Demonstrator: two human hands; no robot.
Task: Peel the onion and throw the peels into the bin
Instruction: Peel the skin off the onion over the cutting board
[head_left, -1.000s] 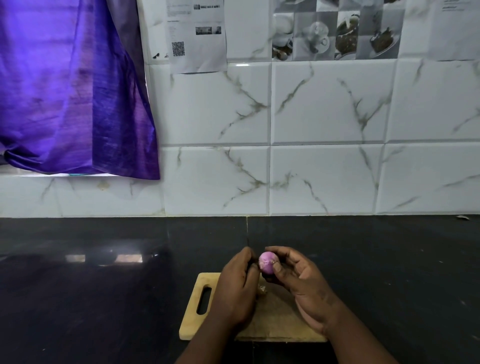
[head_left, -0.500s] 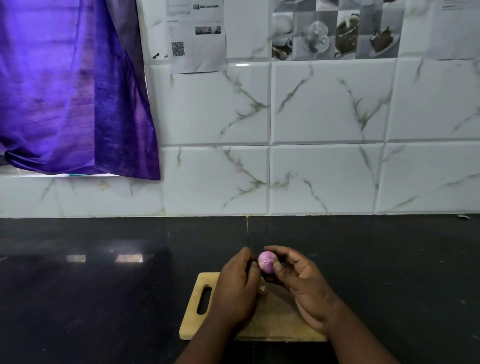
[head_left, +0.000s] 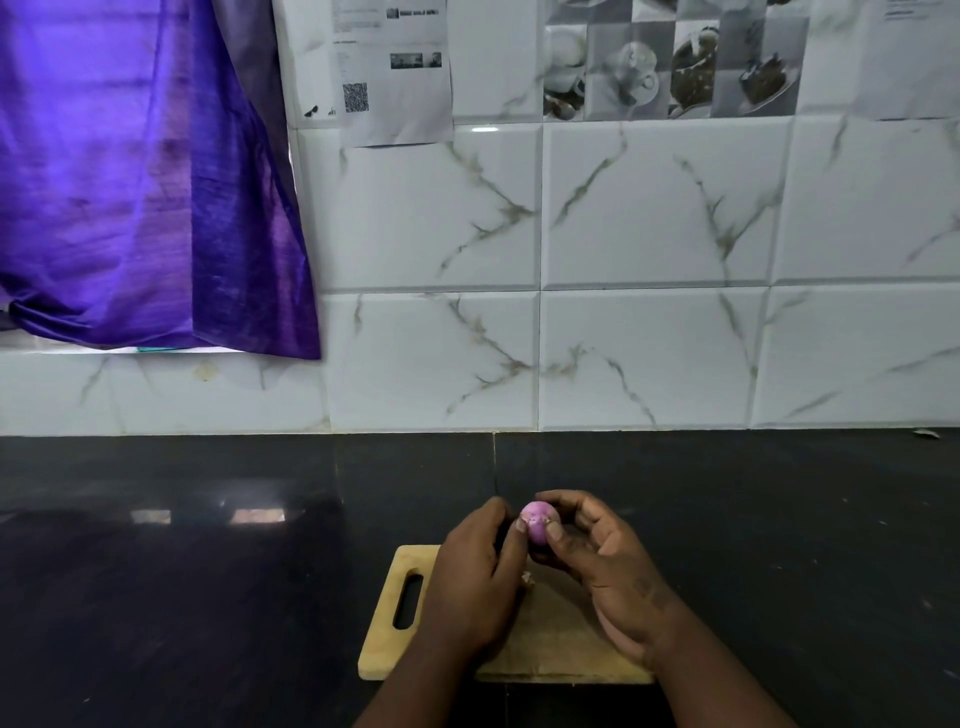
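Both hands hold the small pink onion (head_left: 540, 522) above the wooden board (head_left: 561, 649) on the dark tabletop (head_left: 208, 597) — left hand (head_left: 475, 582) and right hand (head_left: 608, 566), each grip pinched tight on it.

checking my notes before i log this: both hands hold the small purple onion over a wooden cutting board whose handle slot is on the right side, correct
Not quite. The head view shows the cutting board with its handle slot on the left side, beside the left hand, not the right. The rest stands: the left hand and right hand hold the small purple onion over the wooden board.
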